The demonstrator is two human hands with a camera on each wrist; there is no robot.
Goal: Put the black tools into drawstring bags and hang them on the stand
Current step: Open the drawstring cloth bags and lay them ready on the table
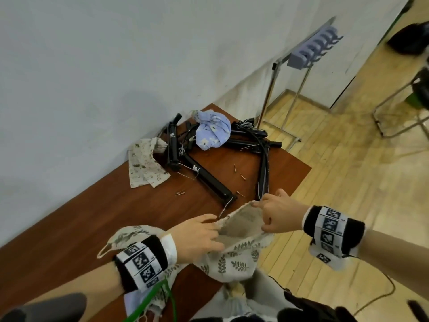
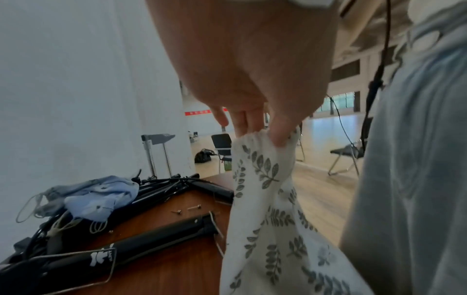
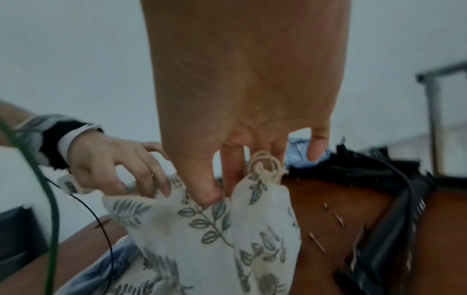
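Observation:
A cream drawstring bag with a grey leaf print hangs over the near edge of the brown table, its mouth held wide. My left hand pinches the left rim of the leaf-print bag. My right hand pinches the right rim of the same bag, beside its knotted cord. Several long black tools lie in a heap further back on the table. The metal stand with lilac hooks is on the floor beyond the table.
A blue patterned bag lies on the tool heap and a cream printed bag lies at the wall side. Small metal pins are scattered on the table. Folding chairs stand on the wooden floor at the right.

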